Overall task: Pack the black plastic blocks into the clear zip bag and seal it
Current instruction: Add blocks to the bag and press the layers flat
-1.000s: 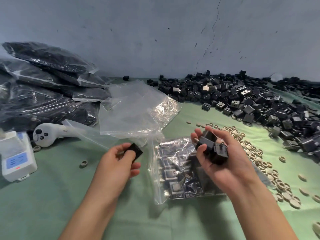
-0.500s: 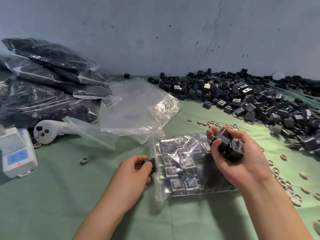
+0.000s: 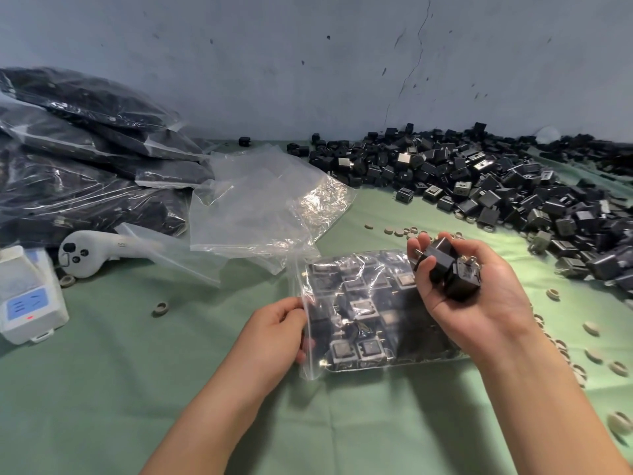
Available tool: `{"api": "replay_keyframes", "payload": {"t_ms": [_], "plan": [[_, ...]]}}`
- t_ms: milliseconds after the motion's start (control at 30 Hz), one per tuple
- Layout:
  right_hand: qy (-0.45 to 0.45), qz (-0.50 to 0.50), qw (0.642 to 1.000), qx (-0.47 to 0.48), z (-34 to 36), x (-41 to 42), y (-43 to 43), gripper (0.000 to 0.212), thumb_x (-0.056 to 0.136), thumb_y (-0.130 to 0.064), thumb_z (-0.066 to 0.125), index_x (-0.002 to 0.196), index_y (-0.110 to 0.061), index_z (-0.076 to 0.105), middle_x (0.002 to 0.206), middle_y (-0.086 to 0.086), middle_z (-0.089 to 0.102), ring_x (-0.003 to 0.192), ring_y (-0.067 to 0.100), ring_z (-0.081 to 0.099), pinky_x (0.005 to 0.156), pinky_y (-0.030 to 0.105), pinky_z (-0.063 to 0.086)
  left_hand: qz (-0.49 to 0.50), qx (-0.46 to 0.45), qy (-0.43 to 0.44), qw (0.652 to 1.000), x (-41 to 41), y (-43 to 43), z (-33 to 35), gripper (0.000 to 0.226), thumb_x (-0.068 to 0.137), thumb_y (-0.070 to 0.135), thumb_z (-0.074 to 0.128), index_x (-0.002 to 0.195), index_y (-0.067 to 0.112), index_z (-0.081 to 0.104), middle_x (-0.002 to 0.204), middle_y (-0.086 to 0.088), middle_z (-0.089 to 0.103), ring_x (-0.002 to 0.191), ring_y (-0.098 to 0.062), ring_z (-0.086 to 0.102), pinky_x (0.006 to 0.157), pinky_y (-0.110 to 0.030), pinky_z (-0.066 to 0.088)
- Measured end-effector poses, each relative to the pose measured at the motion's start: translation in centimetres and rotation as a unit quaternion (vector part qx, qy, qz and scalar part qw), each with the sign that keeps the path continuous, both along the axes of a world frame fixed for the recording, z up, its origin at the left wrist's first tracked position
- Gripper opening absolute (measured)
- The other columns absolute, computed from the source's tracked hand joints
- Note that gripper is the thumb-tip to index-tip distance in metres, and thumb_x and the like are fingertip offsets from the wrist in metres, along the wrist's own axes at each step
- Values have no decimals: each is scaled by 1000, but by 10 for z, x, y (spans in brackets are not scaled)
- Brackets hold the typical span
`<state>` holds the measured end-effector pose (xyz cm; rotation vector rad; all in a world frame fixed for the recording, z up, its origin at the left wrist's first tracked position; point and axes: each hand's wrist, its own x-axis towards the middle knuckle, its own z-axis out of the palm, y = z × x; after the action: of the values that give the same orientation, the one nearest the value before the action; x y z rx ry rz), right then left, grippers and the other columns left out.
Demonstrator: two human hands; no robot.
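My left hand (image 3: pixel 274 334) is at the open mouth of the clear zip bag (image 3: pixel 370 313), which lies flat on the green cloth (image 3: pixel 102 389) just before me. Its fingers are curled on the lip of the bag, the tips behind the plastic, and I cannot tell if a block is between them. The bag already holds about one layer of black plastic blocks, but it looks not full and its zip is not closed, so filling and sealing are left. A little farther, my right hand (image 3: pixel 479 303) is held over the far right part of the bag, palm up, fingers closed around a handful of blocks (image 3: pixel 445 272) that wait to go in. Behind it the loose pile (image 3: pixel 496 186) is large; the filled bags (image 3: pixel 85 159) at far left are finished ones, I judge. Compared with half a second ago, the single block that my left hand carried to the mouth is no longer seen and this hand has gone further into the opening; the right hand has hardly moved.
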<state>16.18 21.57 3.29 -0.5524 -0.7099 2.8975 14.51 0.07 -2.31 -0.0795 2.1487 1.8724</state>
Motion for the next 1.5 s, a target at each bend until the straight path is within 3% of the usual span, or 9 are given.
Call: {"api": "replay_keyframes", "payload": {"t_ms": [67,200,300,400,733,1033,1167,1300,1500], "plan": [[-2,-1,1000,0,0,1,1,8,92,-12,58,98,-10,63,110,13,73,96,29,72,54,23,56,14,7,2,1000,-2,-1,1,38,99,14,45,85,22,79,76,-9,73,56,-13,56,52,-25,44],[-5,-6,1000,1,0,1,3,9,92,-12,57,98,-10,63,109,13,72,95,29,72,53,23,56,40,33,20,998,-3,-2,0,37,101,32,50,92,6,73,89,-22,72,66,-22,59,67,-35,48],[-8,-7,1000,3,0,1,3,9,92,-12,57,99,-11,62,108,13,72,95,29,72,52,24,55,44,29,42,998,2,0,1,24,97,31,60,88,15,74,76,-5,74,67,-17,68,76,-34,57],[-10,-3,1000,8,-1,2,3,8,92,-12,56,98,-11,62,108,12,72,95,29,72,52,24,55,37,25,40,998,7,1,0,11,94,25,66,88,19,73,71,4,75,66,-11,72,73,-27,60],[-17,1,1000,17,-3,2,3,9,92,-12,56,97,-11,63,105,11,72,92,28,72,53,23,55,33,-2,46,998,7,-3,-2,4,95,14,62,94,12,66,66,-2,73,59,-15,70,67,-36,62],[-24,15,999,29,-5,0,0,9,91,-12,57,90,-9,66,99,14,73,91,29,73,52,25,56,-6,-62,62,996,6,-7,-5,9,98,28,56,100,19,58,73,3,76,61,-22,67,73,-49,57],[-27,16,999,27,-5,-1,-1,11,91,-12,56,88,-9,67,99,14,73,92,29,72,52,25,56,29,-46,80,995,6,-6,-4,7,95,25,61,93,19,64,74,4,75,67,-25,71,72,-48,60],[-31,15,999,27,-4,-2,-2,11,91,-12,56,88,-9,67,101,14,73,91,29,73,52,25,56,35,23,56,998,8,-3,-2,6,93,20,67,93,14,67,73,0,74,67,-17,73,62,-27,60],[-33,14,999,31,-5,-4,-3,10,91,-12,56,90,-10,66,100,13,73,91,29,72,53,25,56,17,74,6,997,4,3,-5,12,89,14,72,97,12,63,74,-2,75,73,-19,75,80,-38,61]]}}
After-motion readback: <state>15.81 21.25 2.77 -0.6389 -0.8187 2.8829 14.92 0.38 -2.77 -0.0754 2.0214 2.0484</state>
